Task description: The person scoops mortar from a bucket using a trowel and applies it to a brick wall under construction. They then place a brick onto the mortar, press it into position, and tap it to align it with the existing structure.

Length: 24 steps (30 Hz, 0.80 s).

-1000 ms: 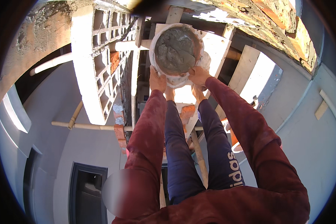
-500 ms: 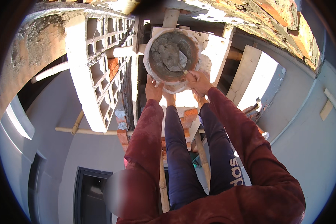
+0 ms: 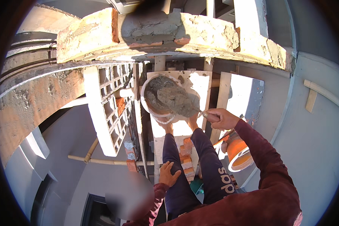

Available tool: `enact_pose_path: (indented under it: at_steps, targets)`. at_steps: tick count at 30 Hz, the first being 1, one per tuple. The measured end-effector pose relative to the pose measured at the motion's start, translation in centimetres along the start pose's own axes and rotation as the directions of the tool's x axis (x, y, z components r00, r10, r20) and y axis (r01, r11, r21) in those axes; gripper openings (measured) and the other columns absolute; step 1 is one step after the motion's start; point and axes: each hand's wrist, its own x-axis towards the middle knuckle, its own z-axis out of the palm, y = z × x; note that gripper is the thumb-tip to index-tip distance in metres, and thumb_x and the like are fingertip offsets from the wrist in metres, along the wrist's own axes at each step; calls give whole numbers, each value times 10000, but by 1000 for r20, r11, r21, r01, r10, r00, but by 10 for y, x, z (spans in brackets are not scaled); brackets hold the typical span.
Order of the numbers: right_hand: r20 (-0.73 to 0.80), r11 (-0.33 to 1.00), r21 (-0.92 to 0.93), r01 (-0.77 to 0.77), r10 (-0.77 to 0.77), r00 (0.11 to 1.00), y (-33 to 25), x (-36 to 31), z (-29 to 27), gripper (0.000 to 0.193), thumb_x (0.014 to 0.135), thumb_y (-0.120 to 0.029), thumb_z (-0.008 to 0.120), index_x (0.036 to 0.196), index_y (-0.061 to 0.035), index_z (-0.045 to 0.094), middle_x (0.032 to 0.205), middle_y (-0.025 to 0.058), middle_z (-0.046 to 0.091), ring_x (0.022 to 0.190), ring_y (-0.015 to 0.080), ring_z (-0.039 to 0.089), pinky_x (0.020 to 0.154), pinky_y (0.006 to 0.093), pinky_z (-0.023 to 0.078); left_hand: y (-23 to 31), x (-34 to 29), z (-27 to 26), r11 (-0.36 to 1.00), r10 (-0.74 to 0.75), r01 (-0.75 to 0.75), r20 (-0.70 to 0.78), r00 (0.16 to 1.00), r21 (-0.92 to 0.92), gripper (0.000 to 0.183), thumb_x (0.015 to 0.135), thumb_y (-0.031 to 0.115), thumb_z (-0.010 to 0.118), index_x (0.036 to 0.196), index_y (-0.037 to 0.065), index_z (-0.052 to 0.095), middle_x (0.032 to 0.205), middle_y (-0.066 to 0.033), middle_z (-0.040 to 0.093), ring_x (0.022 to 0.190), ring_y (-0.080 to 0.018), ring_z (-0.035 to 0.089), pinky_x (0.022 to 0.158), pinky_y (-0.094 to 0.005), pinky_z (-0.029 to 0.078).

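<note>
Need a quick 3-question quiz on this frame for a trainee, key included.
1. Fill in: the right hand holds a ____ loaded with mortar.
2. True or false: the left hand is in the mortar.
3. Where does the orange tub show, by the person's own sides? A) left of the legs; B) between them; C) right of them.

Key:
1. Trowel.
2. False: it is down at the left leg.
3. C.
</note>
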Motion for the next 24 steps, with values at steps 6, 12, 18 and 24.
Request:
enact_pose_path:
  at_steps: [6,12,18,24]
  targets:
    - [-217,899,-405,167,-272,938,-119,-89,-81,552,732,-57,636,1281,-34,581,944,92,661,813,163,604,766,310,521,36,1,10,984,-102,121,-144,984,132,612,785,430,709,1304,123,604,1451,-122,479,1388,-319,375,1159,-441,298]
    - [-379,626,-747,225,-678,629,-157,-56,-118,544,710,-28,590,1253,-48,606,961,215,672,866,338,686,791,377,542,50,11,7,960,-78,115,-149,986,256,559,776,420,687,1231,96,658,1377,-117,561,1345,-343,432,1158,-405,305]
    - [-430,427,-897,-111,-788,441,-138,-24,-90,637,784,-112,696,1392,-182,520,903,93,571,799,297,644,691,432,536,45,17,8,975,-101,131,-164,981,182,529,771,420,682,1190,97,679,1365,-111,571,1323,-310,463,1136,-393,339]
    - [-275,212,-959,-188,-857,435,-203,-35,-113,573,822,-76,631,1381,-154,531,944,95,568,814,295,649,696,425,545,54,18,8,965,-144,177,-171,975,195,485,767,421,714,1155,130,691,1334,-61,590,1289,-259,489,1114,-385,361]
